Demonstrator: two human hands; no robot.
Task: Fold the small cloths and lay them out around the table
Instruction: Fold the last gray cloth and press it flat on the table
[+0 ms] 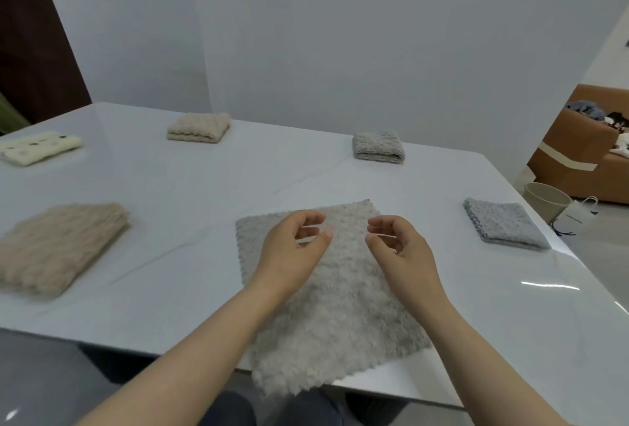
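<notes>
Left hand: our left hand point(292, 245) has its fingers loosely curled with a narrow gap to the thumb, and it holds nothing.
Right hand: our right hand point(401, 248) mirrors it, just beside the left, and is also empty.
Contact: we cannot tell whether either hand touches the fabric or hovers above it.
Open cloth: the open cloth point(326, 323) lies flat on the tabletop point(204, 187) directly beneath both hands. Its far edge is just beyond our fingertips.
Direction: it looks nearly square, and we judge the longer run to go from our wrists out past the fingers. It is turned slightly, and its near corner hangs off the tabletop's edge below our forearms.
Finished pieces: the tan folded cloth point(58, 248) sits well left of the left hand. The blue-grey folded cloth point(503, 226) sits well right of the right hand.
Step in hand: we judge it to be the first fold.
Doing it well: we would pinch two matching corners, bring edge onto edge squarely, then press the crease flat so it matches the others.
</notes>
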